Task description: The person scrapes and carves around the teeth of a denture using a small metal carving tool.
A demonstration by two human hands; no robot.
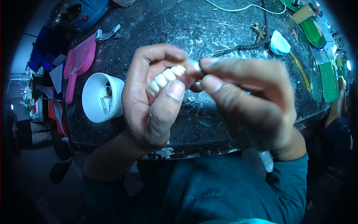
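A denture (164, 80) with a row of white teeth and a pink base rests in my left hand (149, 100). My left fingers curl round it from behind, and the thumb presses on its near side. Close against its right end, my right hand (253, 100) is closed in a pinch, smeared by motion. A small whitish tip (194, 66) shows at those fingertips, too blurred to name. Under my right palm a pale, rounded end (266, 161) sticks out. Whether it belongs to the same thing, I cannot tell.
Left of my hands stands a white tub (97, 98) with small metal pieces, beside a pink dustpan (80, 61). A blue machine (84, 16) is at the back left. A white-and-blue lump (279, 44), a dark cable (246, 47) and green boxes (329, 82) lie to the right.
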